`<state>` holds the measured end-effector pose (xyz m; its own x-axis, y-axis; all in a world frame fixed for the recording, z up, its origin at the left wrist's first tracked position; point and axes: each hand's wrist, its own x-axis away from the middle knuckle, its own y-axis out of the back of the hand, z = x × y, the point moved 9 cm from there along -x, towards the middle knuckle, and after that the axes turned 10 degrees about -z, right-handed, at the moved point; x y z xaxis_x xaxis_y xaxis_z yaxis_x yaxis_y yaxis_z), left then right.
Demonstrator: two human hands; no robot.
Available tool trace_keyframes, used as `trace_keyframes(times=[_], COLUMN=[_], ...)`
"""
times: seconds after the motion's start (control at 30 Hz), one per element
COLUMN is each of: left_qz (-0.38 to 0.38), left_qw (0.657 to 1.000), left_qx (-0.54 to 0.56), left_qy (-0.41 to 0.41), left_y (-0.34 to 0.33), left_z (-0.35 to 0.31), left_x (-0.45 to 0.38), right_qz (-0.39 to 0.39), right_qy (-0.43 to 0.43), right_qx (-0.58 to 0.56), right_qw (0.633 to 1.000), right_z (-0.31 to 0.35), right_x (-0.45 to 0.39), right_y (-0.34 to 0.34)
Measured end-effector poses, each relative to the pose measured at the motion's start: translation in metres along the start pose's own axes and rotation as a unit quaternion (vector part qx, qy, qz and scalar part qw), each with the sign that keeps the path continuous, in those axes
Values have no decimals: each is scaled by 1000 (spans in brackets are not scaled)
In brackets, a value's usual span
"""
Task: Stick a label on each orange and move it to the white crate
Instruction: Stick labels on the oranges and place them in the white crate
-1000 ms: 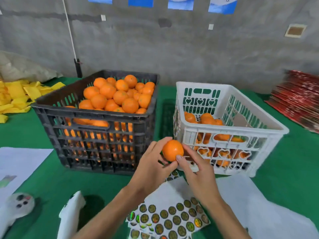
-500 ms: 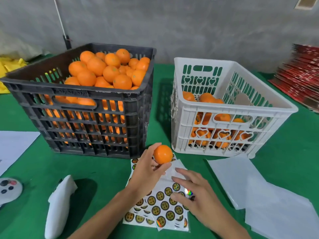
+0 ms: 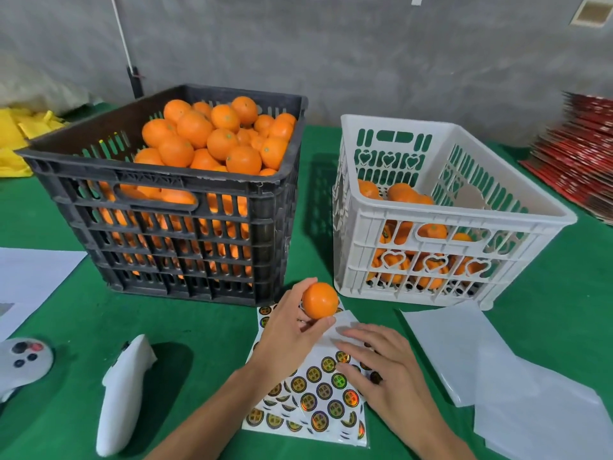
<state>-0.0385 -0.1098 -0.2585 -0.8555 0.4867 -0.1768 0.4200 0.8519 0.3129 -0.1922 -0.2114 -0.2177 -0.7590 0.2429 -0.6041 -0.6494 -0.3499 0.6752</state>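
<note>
1. The orange (image 3: 319, 300) sits pinched between the thumb and fingertips of the left hand (image 3: 292, 330), held up above the top edge of the label sheet (image 3: 311, 393), just in front of the gap between the two crates. A second ago both hands were on it, higher up against the white crate's front wall; it has since come down toward the table.

2. The right hand (image 3: 381, 370) has let go of the fruit and now lies on the label sheet, fingers spread and fairly straight, tips pressing on the round stickers. It pinches nothing that I can see.

3. I read this as reaching for a label: no sticker shows on the orange's visible side, so this one is likely not yet labelled.

4. The white crate (image 3: 464, 224), just to the right, already holds a low layer of oranges; the black crate (image 3: 159, 180) on the left is heaped, so most of the job remains.

5. Peeled white backing sheets (image 3: 464, 353) lie to the right; two white controllers (image 3: 122, 393) lie to the left on the green table (image 3: 83, 327).
</note>
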Motion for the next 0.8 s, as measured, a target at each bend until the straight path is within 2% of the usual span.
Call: trace_keyframes(times=[0.1,0.17,0.23,0.3,0.37,0.6,0.8], left_qz=[4,9,16,16,13,-5,18], left_qw=[1000,1000,999,998,997,984,975], left_qx=[8,18,30,56,73,168,153], left_qy=[5,7,11,24,20,-53,-163], left_y=[-1,-2,-3,-3,-1,20,23], left_z=[1,3,2,-3,-17,-109,-209], left_x=[0,-1,-2,-4,-6,-22,-61], right_qz=[-18,-24,-49,-90,-119,-179,-138], right_qy=[37,22,-81,-199,-239,-171,-157], right_qx=[19,-13,-124,-219,-246,-239,-326], right_qw=[999,999,988,951,932,939,922], right_z=[6,9,4,-5,-5,27,31], right_x=[0,0,-7,-20,-39,-102,-165], right_y=[3,4,12,20,29,69,119])
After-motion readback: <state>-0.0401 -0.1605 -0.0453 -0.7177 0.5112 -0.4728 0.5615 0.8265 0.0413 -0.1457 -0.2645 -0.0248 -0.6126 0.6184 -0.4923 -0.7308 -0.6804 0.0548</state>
